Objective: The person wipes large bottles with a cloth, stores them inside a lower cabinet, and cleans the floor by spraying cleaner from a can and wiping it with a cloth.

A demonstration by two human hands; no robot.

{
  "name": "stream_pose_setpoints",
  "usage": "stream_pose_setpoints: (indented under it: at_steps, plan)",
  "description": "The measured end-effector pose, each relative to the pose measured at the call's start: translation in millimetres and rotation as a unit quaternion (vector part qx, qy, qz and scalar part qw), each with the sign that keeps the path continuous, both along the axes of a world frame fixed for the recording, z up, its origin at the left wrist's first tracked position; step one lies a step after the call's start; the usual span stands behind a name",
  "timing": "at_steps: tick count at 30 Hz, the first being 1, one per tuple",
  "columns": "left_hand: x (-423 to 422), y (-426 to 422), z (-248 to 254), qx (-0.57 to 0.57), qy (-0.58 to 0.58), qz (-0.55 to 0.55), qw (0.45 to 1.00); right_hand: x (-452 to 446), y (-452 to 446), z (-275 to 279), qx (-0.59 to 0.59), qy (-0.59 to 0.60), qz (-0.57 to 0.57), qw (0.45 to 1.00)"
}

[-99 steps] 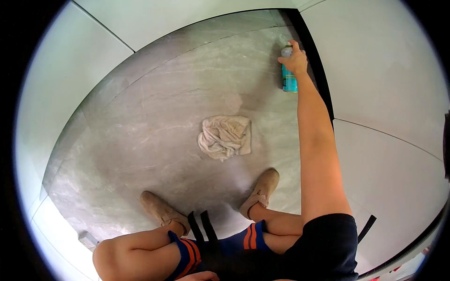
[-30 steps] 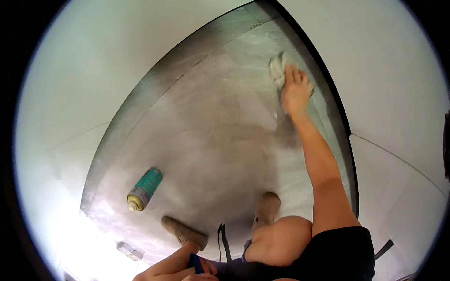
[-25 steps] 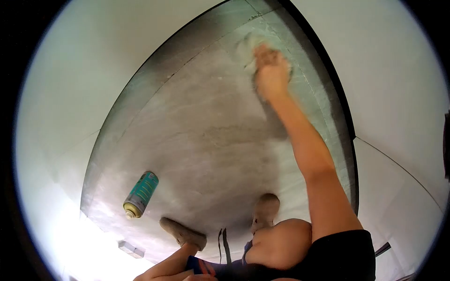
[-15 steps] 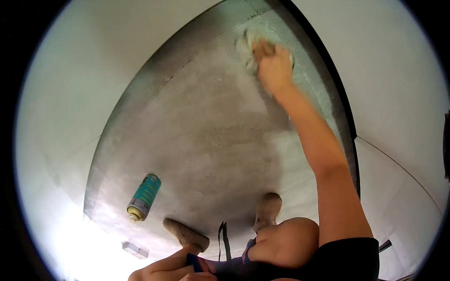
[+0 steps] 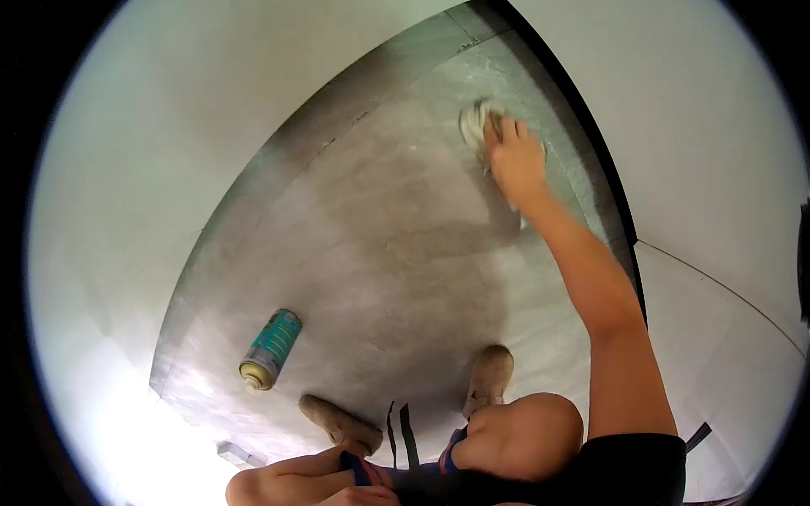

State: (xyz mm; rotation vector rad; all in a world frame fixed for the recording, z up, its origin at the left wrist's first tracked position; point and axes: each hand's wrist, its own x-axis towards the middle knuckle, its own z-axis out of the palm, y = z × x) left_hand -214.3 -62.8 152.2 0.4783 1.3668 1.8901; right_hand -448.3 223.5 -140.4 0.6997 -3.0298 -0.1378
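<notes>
With my right arm stretched forward, my right hand (image 5: 518, 162) is closed around a crumpled whitish cloth (image 5: 474, 125). The cloth is pressed on the grey floor (image 5: 363, 211) near its far, narrow end, and its edges look blurred. Part of my left hand (image 5: 363, 497) shows at the bottom edge, close to my bent leg; its fingers are not clear. An aerosol can (image 5: 274, 346) with a green-blue label lies on its side on the floor, left of my feet, nozzle end towards me.
White walls rise on the left (image 5: 143, 169) and right (image 5: 700, 152), with a black strip (image 5: 609, 169) along the right floor edge. My shoes (image 5: 341, 423) stand on the floor. Two dark straps (image 5: 408, 434) hang between my legs. A small pale block (image 5: 240, 455) lies at lower left.
My right hand and the cloth have come a little nearer to me and to the right. The view has shifted slightly; the can appears still on the floor.
</notes>
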Motion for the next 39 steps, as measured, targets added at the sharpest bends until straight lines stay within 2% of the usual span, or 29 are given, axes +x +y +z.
stream_pose_setpoints:
  at_steps: [2, 5, 9, 11, 14, 17, 20, 23, 27, 30, 33, 36, 39]
  plan:
    - [4.0, 2.2, -2.4, 0.006, -0.01, -0.041, 0.999, -42.1, -4.7, -2.0, -0.025, 0.026, -0.031, 0.999]
    - [4.1, -4.4, -0.2, 0.021, 0.012, -0.046, 0.999, -46.1, -16.5, 22.5, 0.085, -0.085, -0.045, 0.992]
    - [11.3, -13.4, -0.9, 0.036, 0.019, -0.026, 0.999, 4.8, -0.1, 10.9, 0.03, -0.029, 0.006, 0.999]
    - [19.4, -11.7, -5.6, 0.048, 0.018, -0.019, 0.998, -22.4, 0.2, 9.1, 0.015, -0.038, -0.011, 0.999]
    - [24.4, -9.4, -7.2, 0.057, 0.025, -0.017, 0.998, -71.8, -17.1, 11.2, 0.094, -0.111, -0.051, 0.988]
    - [22.0, -14.1, -2.0, 0.055, 0.04, -0.021, 0.998, -21.1, -4.0, 16.0, 0.078, -0.066, 0.004, 0.995]
    - [26.4, -15.6, -3.4, 0.065, 0.03, -0.017, 0.997, -20.5, 1.6, 21.5, 0.084, -0.105, -0.009, 0.991]
    - [30.8, -12.7, -8.4, 0.074, 0.032, -0.014, 0.997, -78.4, -16.9, 23.8, 0.126, -0.182, -0.068, 0.973]
    - [27.3, -18.0, -2.2, 0.074, 0.048, -0.024, 0.996, -19.8, -2.0, 17.2, 0.092, -0.086, -0.02, 0.992]
    - [35.9, -17.3, -6.9, 0.093, 0.036, -0.011, 0.995, -20.6, -2.1, 33.1, 0.09, -0.155, -0.028, 0.983]
    - [37.4, -12.0, 2.8, 0.065, 0.03, 0.006, 0.997, -72.5, -21.6, 39.8, 0.187, -0.191, -0.038, 0.963]
    - [30.0, -13.4, 19.9, 0.029, 0.044, -0.038, 0.998, -64.6, -20.4, 28.6, 0.139, -0.162, -0.045, 0.976]
    - [26.2, -13.3, 25.0, 0.01, 0.065, -0.056, 0.996, -10.3, -9.7, 30.1, 0.135, -0.105, -0.004, 0.985]
